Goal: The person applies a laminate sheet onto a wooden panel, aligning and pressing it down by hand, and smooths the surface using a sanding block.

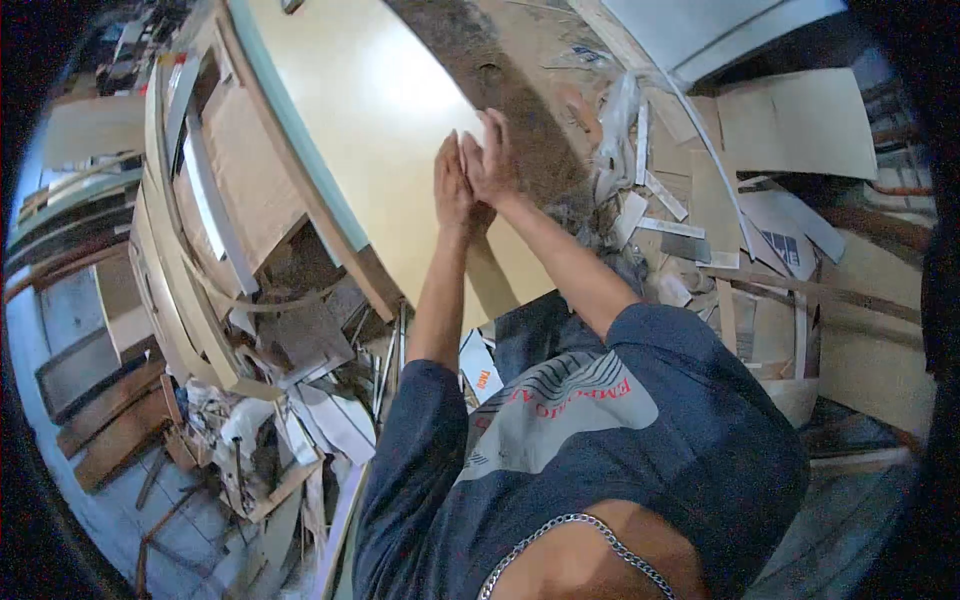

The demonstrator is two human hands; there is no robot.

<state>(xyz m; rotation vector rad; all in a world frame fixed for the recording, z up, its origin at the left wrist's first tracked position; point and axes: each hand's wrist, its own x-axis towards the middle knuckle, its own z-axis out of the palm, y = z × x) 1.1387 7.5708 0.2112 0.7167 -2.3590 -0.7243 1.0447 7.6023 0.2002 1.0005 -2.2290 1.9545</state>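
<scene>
Head view: left hand (453,190) and right hand (488,165) pressed together, fingers pointing away from the body, over the pale yellow panel (370,110) near its right edge. Cannot tell if anything is pinched between them, or if they touch the panel. Panel lies flat in front of the person, glare on top; light green strip (305,140) along its left side, brown wood edge (345,250) beside that. Left: long curved boards (165,290), pile of offcuts (335,415) below. Right: crumpled clear plastic (615,140), white strips (672,228), tan sheet (795,125). Dark printed shirt (690,420), silver chain (600,522).
</scene>
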